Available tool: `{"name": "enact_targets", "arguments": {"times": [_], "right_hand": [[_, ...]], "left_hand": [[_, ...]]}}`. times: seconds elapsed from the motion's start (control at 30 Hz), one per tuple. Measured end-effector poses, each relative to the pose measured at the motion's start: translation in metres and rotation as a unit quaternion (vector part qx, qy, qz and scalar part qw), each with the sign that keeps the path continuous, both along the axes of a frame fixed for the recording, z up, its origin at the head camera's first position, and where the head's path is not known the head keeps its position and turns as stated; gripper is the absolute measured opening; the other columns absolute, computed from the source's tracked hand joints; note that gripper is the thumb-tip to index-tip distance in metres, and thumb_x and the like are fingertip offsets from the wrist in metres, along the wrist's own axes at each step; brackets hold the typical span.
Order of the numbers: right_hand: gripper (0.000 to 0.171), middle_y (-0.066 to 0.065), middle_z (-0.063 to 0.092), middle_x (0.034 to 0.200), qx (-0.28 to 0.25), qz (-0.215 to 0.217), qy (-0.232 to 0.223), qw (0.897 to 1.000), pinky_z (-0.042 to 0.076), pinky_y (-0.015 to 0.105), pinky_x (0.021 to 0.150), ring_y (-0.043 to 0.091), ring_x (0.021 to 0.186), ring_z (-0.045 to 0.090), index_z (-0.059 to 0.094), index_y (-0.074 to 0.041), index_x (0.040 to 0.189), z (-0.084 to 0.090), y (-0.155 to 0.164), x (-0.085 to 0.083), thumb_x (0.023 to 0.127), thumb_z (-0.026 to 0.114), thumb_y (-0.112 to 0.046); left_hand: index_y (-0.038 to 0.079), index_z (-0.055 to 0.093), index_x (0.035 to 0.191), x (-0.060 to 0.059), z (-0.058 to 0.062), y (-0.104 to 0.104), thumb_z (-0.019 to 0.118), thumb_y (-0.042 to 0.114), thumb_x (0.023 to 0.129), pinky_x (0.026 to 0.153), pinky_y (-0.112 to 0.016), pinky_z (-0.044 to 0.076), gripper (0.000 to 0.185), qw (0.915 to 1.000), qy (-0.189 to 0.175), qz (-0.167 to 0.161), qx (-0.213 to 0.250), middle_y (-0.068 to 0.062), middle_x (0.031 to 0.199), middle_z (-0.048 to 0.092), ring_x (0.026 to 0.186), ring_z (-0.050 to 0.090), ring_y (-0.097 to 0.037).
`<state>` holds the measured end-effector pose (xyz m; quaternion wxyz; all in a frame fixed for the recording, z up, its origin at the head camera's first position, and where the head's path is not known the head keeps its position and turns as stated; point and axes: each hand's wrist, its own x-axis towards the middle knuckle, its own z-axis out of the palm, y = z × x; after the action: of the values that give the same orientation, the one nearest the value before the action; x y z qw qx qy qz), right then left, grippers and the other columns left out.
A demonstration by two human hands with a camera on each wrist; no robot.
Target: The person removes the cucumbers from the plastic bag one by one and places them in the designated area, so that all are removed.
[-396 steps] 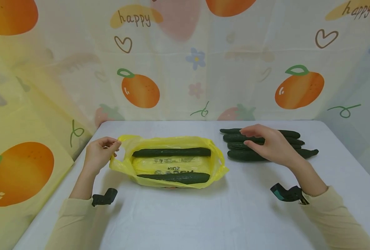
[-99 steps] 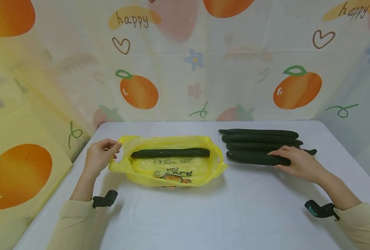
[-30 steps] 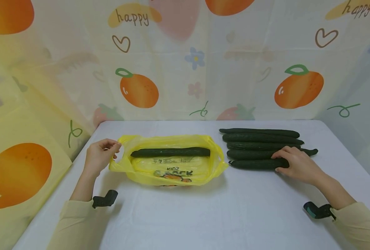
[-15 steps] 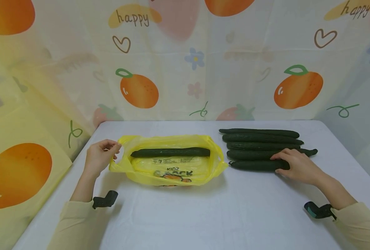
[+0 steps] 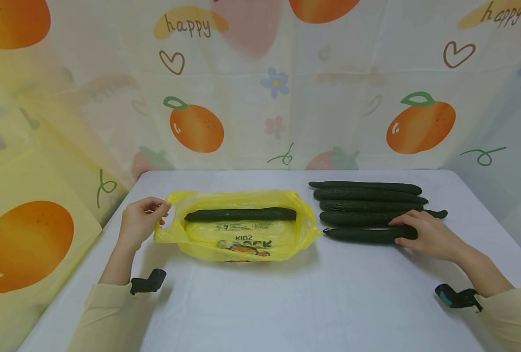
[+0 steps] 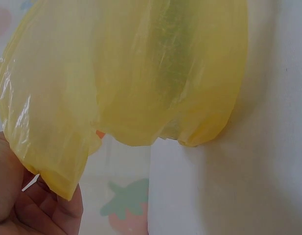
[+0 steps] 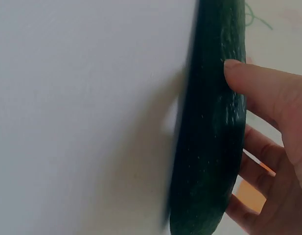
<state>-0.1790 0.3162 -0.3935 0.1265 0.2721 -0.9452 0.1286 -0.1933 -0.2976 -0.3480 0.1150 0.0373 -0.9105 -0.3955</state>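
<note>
My left hand (image 5: 139, 220) pinches the left handle of a yellow plastic bag (image 5: 243, 252), whose mouth faces up. One dark green cucumber (image 5: 240, 214) lies inside, along the bag's far side. At the right, several cucumbers lie side by side in a row. Around the right end of the nearest cucumber (image 5: 361, 235) are the thumb and fingers of my right hand (image 5: 427, 235). In the right wrist view, the thumb presses one side of that cucumber (image 7: 209, 127) and the fingers lie along the other. The left wrist view shows the bag's handle (image 6: 62, 166) between the fingers.
Behind the nearest cucumber lie the others, among them the farthest cucumber (image 5: 366, 187) near the table's back edge. A white cloth covers the table (image 5: 260, 308). A printed curtain (image 5: 251, 88) hangs behind it and along the left side.
Earlier a second cucumber lay in the bag's near side; it is gone from there, and one more cucumber now lies at the row's front. My right hand has just slid slightly right along it.
</note>
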Motion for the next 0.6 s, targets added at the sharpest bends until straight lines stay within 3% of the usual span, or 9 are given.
{"name": "enact_targets", "arguments": {"times": [0.27,0.6], "right_hand": [[0.028,0.001,0.061,0.091,-0.016,0.004,-0.011,1.000,0.047,0.043,0.067,0.025,0.083,0.057,0.067,-0.014,0.094,-0.0053,0.0051,-0.0005,0.069,0.079,-0.014],[0.029,0.000,0.061,0.089,-0.003,0.009,0.022,1.000,0.046,0.042,0.063,0.023,0.080,0.056,0.067,-0.015,0.094,-0.0064,0.0048,-0.0029,0.068,0.080,-0.014]], "left_hand": [[0.006,0.066,0.093,-0.0006,-0.0020,0.0001,0.061,0.034,0.088,0.047,-0.022,0.047,0.029,1.0000,0.006,0.002,0.000,-0.002,0.073,0.064,0.055,0.060,-0.009],[0.006,0.066,0.093,-0.0005,-0.0017,0.0001,0.061,0.034,0.088,0.046,-0.022,0.047,0.029,1.0000,0.003,0.004,0.002,-0.002,0.073,0.063,0.055,0.060,-0.010]]}}
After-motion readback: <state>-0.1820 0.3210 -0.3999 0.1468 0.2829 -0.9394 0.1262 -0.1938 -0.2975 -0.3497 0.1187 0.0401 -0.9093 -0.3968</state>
